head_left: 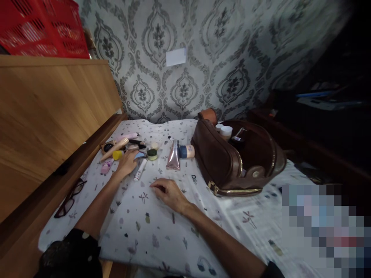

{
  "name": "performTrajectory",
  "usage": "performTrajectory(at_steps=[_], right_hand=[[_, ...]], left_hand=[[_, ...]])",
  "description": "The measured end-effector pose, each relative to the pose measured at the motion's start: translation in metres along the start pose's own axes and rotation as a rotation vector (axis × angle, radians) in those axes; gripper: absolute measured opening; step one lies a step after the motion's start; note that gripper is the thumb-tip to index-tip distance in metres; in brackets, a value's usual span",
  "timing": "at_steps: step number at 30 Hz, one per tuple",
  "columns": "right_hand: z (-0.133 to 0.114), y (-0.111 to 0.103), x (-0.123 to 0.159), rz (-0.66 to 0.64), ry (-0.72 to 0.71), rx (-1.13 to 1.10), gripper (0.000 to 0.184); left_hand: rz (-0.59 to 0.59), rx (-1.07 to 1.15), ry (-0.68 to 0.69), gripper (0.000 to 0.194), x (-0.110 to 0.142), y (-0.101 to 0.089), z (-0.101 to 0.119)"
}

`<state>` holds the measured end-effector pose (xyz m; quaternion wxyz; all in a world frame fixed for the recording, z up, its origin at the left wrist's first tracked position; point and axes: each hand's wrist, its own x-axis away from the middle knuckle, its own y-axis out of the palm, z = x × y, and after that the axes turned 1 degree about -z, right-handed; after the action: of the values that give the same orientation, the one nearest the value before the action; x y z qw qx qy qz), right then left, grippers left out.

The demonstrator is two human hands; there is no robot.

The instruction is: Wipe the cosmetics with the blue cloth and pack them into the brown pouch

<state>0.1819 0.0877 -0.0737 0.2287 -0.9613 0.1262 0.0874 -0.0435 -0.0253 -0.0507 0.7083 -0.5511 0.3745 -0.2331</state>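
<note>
My left hand [127,164] is closed on a small light-blue item [140,155], whose kind I cannot make out. Beside it lie a white capped tube [140,170], a green-lidded jar [152,155], a yellow-capped item [117,155] and a pink bottle [107,166]. A long beige tube [115,149] lies just behind. Low over the cloth, or resting on it, my right hand [171,194] is empty, its fingers loosely curved with a gap by the thumb. Farther back, a shiny pink squeeze tube [173,156] lies next to a blue-and-beige jar [187,151].
An open brown bag [220,154] stands at right with white-lidded jars [226,132] inside. Behind it is a brown cylindrical object [208,115]. Eyeglasses [71,198] lie at the left edge of the patterned cloth [139,227]. A wooden cabinet [55,112] bounds the left, topped by a red basket [43,29].
</note>
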Motion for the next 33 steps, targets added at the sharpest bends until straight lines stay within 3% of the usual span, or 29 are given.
performTrajectory(at_steps=[4,8,13,17,22,28,33], right_hand=[[-0.003,-0.003,0.000,-0.018,0.007,-0.019,0.019],[-0.005,-0.004,0.000,-0.018,0.021,-0.052,0.020],[0.000,-0.002,-0.001,-0.016,0.083,-0.202,0.021],[0.003,-0.004,-0.001,0.018,0.084,-0.309,0.021],[0.002,-0.008,-0.001,0.044,0.111,-0.380,0.023],[0.004,-0.011,-0.004,0.076,0.144,-0.434,0.027],[0.012,-0.013,-0.010,0.120,0.157,-0.459,0.029]], left_hand=[[0.029,0.003,0.024,0.043,-0.010,-0.013,0.016],[0.002,0.011,0.134,0.041,-0.047,-0.020,0.047],[-0.154,0.003,0.305,0.055,-0.107,0.001,0.097],[-0.271,-0.046,0.344,0.055,-0.133,0.025,0.122],[-0.297,-0.108,0.325,0.039,-0.133,0.030,0.124],[-0.261,-0.144,0.282,0.033,-0.119,0.002,0.116],[-0.208,-0.122,0.163,0.028,-0.098,-0.022,0.100]])
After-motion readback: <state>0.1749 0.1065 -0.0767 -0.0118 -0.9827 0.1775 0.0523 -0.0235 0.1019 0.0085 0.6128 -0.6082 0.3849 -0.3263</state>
